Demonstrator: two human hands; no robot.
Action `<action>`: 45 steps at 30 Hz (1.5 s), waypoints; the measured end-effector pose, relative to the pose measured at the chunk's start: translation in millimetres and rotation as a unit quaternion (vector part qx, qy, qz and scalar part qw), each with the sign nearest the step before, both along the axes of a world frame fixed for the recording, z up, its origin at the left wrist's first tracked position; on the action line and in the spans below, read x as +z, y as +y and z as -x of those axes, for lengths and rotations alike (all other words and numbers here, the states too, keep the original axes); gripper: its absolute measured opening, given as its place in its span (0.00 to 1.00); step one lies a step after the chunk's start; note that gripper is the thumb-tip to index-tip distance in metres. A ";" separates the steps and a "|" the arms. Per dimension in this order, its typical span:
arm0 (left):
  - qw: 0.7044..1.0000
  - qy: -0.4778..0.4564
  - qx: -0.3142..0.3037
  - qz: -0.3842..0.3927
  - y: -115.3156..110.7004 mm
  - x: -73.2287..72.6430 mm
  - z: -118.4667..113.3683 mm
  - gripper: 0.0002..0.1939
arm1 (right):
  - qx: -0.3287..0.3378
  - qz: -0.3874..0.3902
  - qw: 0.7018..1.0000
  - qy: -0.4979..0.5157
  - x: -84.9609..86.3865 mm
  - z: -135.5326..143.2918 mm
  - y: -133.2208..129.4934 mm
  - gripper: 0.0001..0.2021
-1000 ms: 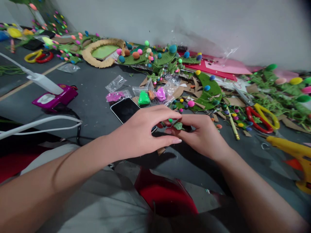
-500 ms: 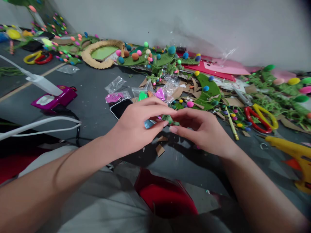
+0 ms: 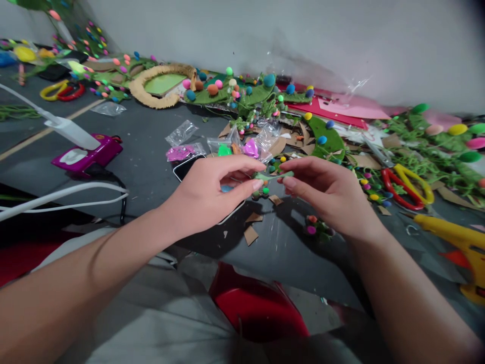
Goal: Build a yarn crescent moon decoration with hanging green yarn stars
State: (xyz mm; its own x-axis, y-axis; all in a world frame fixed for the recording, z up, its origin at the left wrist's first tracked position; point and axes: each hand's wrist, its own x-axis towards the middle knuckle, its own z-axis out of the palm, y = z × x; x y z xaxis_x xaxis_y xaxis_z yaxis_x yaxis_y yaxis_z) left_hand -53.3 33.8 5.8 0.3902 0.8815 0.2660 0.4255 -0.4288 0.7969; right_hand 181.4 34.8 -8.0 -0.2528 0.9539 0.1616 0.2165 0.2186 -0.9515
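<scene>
My left hand (image 3: 214,189) and my right hand (image 3: 326,194) are raised over the dark table, fingertips facing each other. Between them they pinch a thin green strip (image 3: 273,176), each hand holding one end. A small cluster of coloured pom-poms (image 3: 261,192) hangs just under the strip near my left fingertips. Under my left hand lies a phone (image 3: 189,167), partly hidden. Small clear bags with green and pink pieces (image 3: 237,147) lie just beyond my hands.
Red-and-yellow scissors (image 3: 407,184) and a yellow glue gun (image 3: 456,240) lie to the right. A pink glue gun stand (image 3: 85,154) with white cables (image 3: 64,194) sits left. Green felt shapes with pom-poms (image 3: 242,91), cardboard scraps (image 3: 250,233) and red paper (image 3: 333,108) crowd the back.
Both hands have lifted off the table and moved slightly apart. The green piece they held close together is now stretched out as a strip between them.
</scene>
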 end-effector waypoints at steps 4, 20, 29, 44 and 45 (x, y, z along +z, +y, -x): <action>1.000 -0.010 0.005 0.002 2.1 -0.5 0.7 0.09 | -0.026 -0.008 1.000 0.012 0.5 -4.5 1.6 0.10; 0.998 -0.055 0.010 0.028 3.6 1.5 1.1 0.10 | -0.006 -0.017 1.000 -0.001 2.8 -10.3 0.3 0.11; 0.999 -0.008 0.043 -0.025 5.8 -1.6 7.5 0.11 | -0.076 -0.054 0.993 0.073 8.9 -24.6 4.8 0.07; 0.998 -0.052 0.005 0.034 3.4 0.3 0.9 0.10 | 0.010 -0.024 0.999 0.026 1.4 -9.6 1.0 0.09; 0.998 -0.057 0.002 0.038 3.2 0.3 0.8 0.10 | 0.014 -0.020 0.999 0.031 0.8 -9.1 0.9 0.09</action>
